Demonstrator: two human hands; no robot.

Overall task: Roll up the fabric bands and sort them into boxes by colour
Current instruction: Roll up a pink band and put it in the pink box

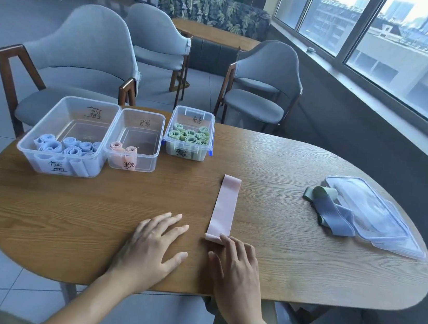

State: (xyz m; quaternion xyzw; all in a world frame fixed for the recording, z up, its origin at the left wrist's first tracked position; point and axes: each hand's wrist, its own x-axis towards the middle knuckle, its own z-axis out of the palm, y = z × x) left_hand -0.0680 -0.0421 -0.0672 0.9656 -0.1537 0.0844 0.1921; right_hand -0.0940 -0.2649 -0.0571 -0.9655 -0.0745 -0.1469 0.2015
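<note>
A pink fabric band (pixel 224 206) lies flat on the wooden table (pixel 91 216), running away from me, its near end curled into a small roll. My right hand (pixel 234 270) rests on that near end with straight fingers. To its left, my left hand (pixel 154 246) lies flat on the bare wood, fingers spread, touching no band. At the back left stand three clear boxes: one with blue rolls (pixel 66 137), one with pink rolls (pixel 135 143), one with green rolls (pixel 189 134).
Loose green and blue-grey bands (pixel 330 207) lie in a heap at the right beside stacked clear lids (pixel 374 218). Grey chairs (pixel 84 63) stand behind the table, and a window wall runs along the right.
</note>
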